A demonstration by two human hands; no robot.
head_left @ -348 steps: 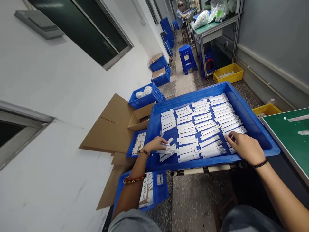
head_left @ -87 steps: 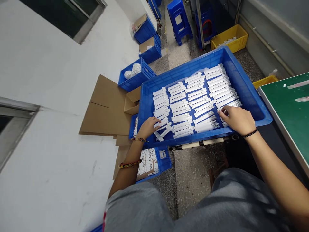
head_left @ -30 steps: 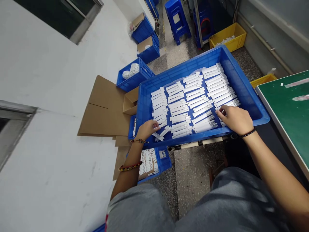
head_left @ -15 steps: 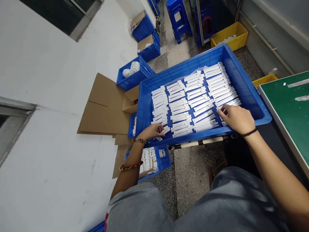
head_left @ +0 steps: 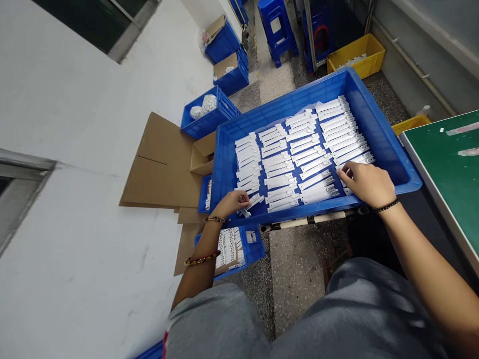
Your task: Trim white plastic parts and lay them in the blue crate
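A large blue tray (head_left: 374, 119) holds several rows of long white plastic parts (head_left: 279, 164). My left hand (head_left: 234, 203) is at the tray's near left corner, fingers bent together beside the lowest parts of the leftmost row; what the fingertips hold, if anything, is too small to tell. Over the near right part of the tray, my right hand (head_left: 364, 183) has its thumb and fingers curled together at the end of the rightmost row. Whatever lies between those fingertips is hidden.
Left of the tray stand flat brown cardboard (head_left: 164, 169) and a blue crate with wrapped bundles (head_left: 187, 122). Below it is another blue bin (head_left: 254, 249) of white parts. A green table (head_left: 449, 164) adjoins on the right. A blue stool (head_left: 276, 35) and yellow bin (head_left: 368, 62) stand beyond.
My left hand has shifted slightly left and up, off the white part that was at its fingers. My right hand has stayed in place.
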